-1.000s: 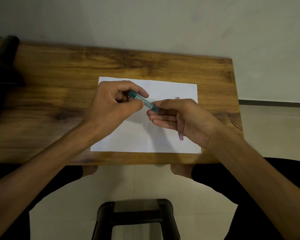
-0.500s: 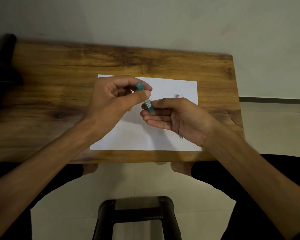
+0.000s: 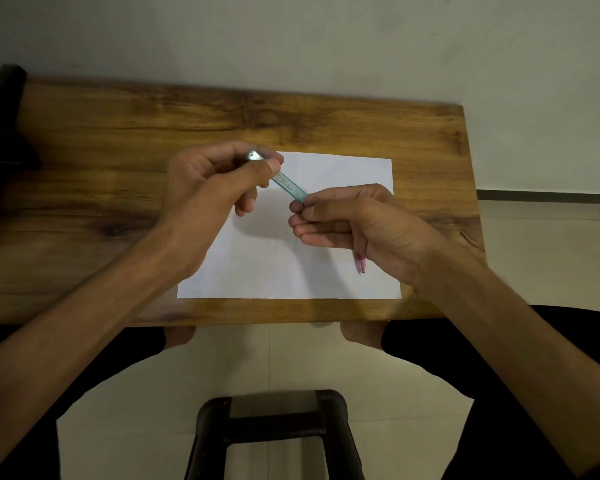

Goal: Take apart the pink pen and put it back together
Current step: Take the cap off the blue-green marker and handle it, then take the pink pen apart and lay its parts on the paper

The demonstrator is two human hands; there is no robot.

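While the left hand pinched a teal tube, the right hand gripped its lower end and a pink pen above paper.

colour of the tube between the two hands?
Teal, with a pale printed label, on the tube; the head view shows it.

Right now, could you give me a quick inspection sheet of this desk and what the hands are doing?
Surface: wooden table with a white sheet of paper lying flat on it.
Job's things: teal pen barrel held above the paper between both hands; pink pen piece poking out under the right hand.
Clutter: dark object at the table's left end, kind unclear.
Grippers: left hand pinches the barrel's upper end; right hand grips its lower end.
Cables: nothing seen.
Surroundings: plain wall, tiled floor, black stool below the table.
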